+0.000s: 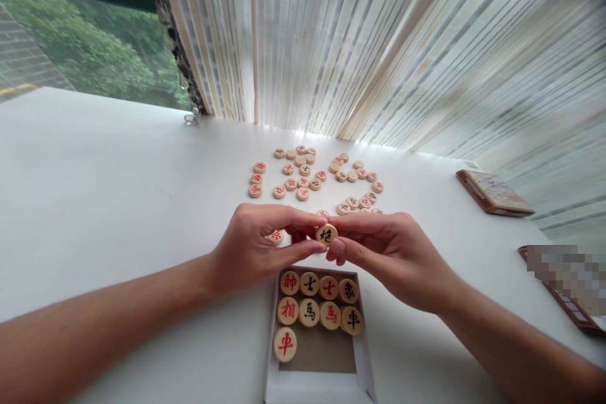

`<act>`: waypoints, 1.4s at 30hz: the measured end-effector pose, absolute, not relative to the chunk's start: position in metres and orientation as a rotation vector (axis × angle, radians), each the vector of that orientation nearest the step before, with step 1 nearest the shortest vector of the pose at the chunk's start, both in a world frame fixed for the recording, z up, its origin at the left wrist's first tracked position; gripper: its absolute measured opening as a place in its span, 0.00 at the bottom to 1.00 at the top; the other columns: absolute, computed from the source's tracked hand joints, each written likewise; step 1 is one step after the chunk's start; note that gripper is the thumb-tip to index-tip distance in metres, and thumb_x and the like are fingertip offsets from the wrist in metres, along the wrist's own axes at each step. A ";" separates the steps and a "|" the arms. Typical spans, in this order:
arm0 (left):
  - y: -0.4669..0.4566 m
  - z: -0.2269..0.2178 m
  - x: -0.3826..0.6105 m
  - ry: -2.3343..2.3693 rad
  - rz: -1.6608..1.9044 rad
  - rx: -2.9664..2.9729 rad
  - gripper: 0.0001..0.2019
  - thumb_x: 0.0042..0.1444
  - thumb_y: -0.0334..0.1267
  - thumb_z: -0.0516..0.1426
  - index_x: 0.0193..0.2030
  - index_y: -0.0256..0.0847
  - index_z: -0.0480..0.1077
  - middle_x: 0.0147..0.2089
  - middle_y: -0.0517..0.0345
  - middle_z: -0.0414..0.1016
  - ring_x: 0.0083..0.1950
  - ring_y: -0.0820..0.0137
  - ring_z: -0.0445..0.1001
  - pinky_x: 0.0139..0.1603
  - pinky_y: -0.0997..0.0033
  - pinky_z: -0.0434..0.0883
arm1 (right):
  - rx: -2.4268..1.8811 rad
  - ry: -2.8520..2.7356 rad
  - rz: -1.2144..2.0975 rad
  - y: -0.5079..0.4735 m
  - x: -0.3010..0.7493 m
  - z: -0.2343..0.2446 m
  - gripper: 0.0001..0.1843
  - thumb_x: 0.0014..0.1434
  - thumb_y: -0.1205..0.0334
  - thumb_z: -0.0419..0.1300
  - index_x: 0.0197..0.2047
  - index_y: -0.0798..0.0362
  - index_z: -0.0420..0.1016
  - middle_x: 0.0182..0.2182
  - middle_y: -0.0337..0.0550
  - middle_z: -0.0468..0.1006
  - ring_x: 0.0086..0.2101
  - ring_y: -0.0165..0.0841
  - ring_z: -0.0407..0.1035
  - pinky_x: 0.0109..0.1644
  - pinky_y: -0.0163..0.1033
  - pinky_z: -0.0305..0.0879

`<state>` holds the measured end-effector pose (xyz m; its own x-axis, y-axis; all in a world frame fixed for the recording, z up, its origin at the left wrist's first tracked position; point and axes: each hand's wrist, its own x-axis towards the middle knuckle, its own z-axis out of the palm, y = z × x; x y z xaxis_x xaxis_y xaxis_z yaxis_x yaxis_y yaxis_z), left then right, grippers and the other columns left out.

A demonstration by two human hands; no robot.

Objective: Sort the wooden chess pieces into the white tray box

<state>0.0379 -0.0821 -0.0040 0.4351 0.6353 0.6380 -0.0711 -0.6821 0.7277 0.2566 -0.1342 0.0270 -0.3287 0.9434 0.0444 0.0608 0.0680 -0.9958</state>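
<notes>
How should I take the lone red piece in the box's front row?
The red piece lies flat by the box's left wall, another piece close behind it. Its right and near sides face bare floor, so come from above on the right, likely sliding it clear before pinching the rim. The left hand and right hand both hold a black piece.

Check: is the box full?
Partly filled: nine pieces in the box, third row holds one, bare bottom beside it. The left hand and right hand hold another piece.
</notes>
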 end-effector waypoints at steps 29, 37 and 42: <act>-0.082 -0.005 0.038 0.465 1.276 1.976 0.10 0.56 0.27 0.71 0.45 0.34 0.83 0.37 0.53 0.87 0.32 0.72 0.84 0.36 0.78 0.83 | -1.006 -1.564 1.096 -0.138 0.254 0.019 0.12 0.59 0.67 0.76 0.46 0.51 0.83 0.36 0.44 0.88 0.33 0.35 0.84 0.37 0.34 0.83; -0.081 -0.002 0.037 0.490 1.287 2.033 0.11 0.55 0.28 0.73 0.45 0.34 0.83 0.36 0.53 0.87 0.31 0.72 0.83 0.37 0.78 0.82 | -1.059 -1.634 1.040 -0.136 0.258 0.018 0.15 0.59 0.62 0.77 0.49 0.53 0.86 0.37 0.48 0.90 0.34 0.39 0.86 0.39 0.39 0.87; -0.081 -0.004 0.037 0.533 1.285 2.039 0.08 0.58 0.29 0.71 0.45 0.36 0.84 0.38 0.52 0.88 0.34 0.69 0.86 0.39 0.76 0.83 | -1.087 -1.617 1.123 -0.135 0.253 0.022 0.11 0.64 0.55 0.73 0.43 0.54 0.88 0.29 0.45 0.88 0.28 0.35 0.83 0.32 0.35 0.84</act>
<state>0.0369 -0.0812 -0.0036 0.4341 0.6424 0.6316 -0.0065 -0.6988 0.7153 0.2533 -0.1353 0.0224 -0.2471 0.9545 0.1672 0.1765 0.2140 -0.9608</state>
